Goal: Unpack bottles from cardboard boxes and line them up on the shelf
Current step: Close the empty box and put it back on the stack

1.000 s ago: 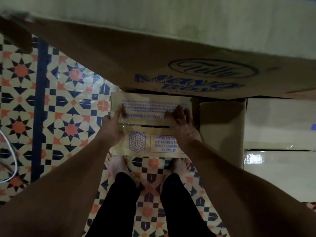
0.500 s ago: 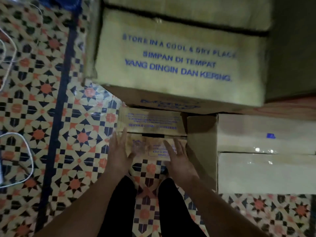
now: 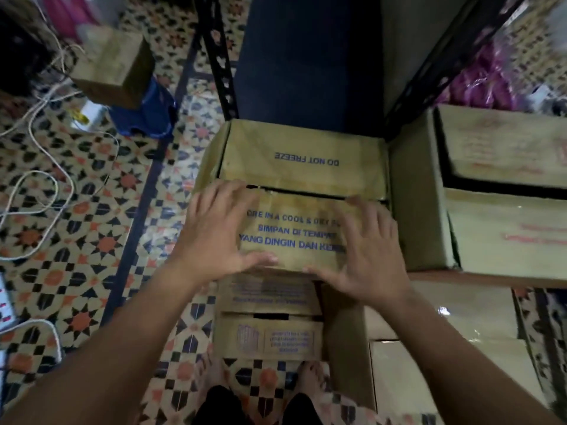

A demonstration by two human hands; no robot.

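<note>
A closed cardboard box (image 3: 294, 157) with blue print "DO NOT FREEZE" sits on a shelf board in front of me, its two top flaps meeting at a dark slit. My left hand (image 3: 214, 231) lies spread on the near flap's left part, fingers straight. My right hand (image 3: 368, 253) lies spread on the flap's right part, thumb at the near edge. Below, on the floor, stands a smaller closed box (image 3: 270, 320). No bottles show.
Black perforated shelf posts (image 3: 219, 56) rise behind the box. Another cardboard box (image 3: 503, 210) with red print sits to the right, pale taped boxes (image 3: 460, 317) under it. White cables (image 3: 40, 185) and a small carton (image 3: 113, 65) lie on the patterned tiles at left. My bare feet (image 3: 310, 375) stand below.
Both hands left the low floor box and rose onto the top flap of the upper box. The view tilted up from the floor to the shelf.
</note>
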